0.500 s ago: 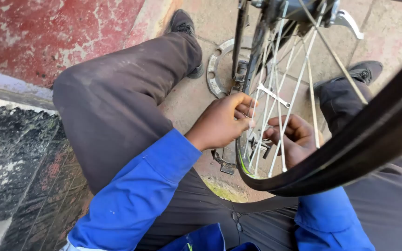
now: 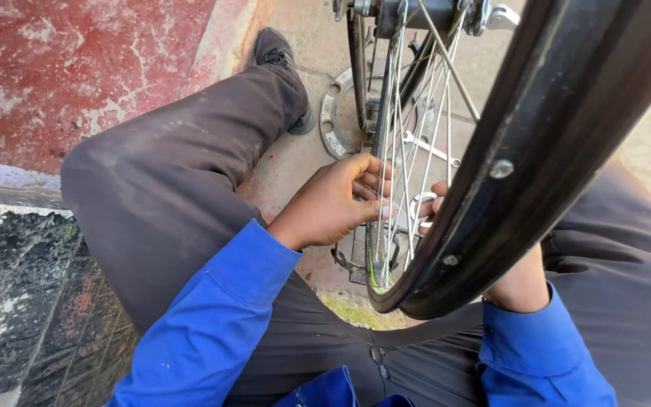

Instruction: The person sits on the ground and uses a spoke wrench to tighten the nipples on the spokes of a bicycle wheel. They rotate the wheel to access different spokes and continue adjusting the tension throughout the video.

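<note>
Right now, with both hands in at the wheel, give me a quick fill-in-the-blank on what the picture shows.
1. The left hand has its fingers on the thin metal ____ of the bicycle wheel.
2. Both sleeves are ____ in colour.
3. The right hand is mostly hidden behind the black ____.
4. A flat metal ring lies on the ground beside the person's ____.

Missing words: spokes; blue; rim; shoe

The bicycle wheel point(image 2: 416, 158) fills the space between the knees: its black rim point(image 2: 536, 151) blocks the right side, and its spokes point(image 2: 397, 120) leave only narrow slots. Left of the wheel, bare concrete floor point(image 2: 280, 169) lies open, bounded by the trouser leg point(image 2: 175, 188) and a metal ring point(image 2: 334, 113).
</note>
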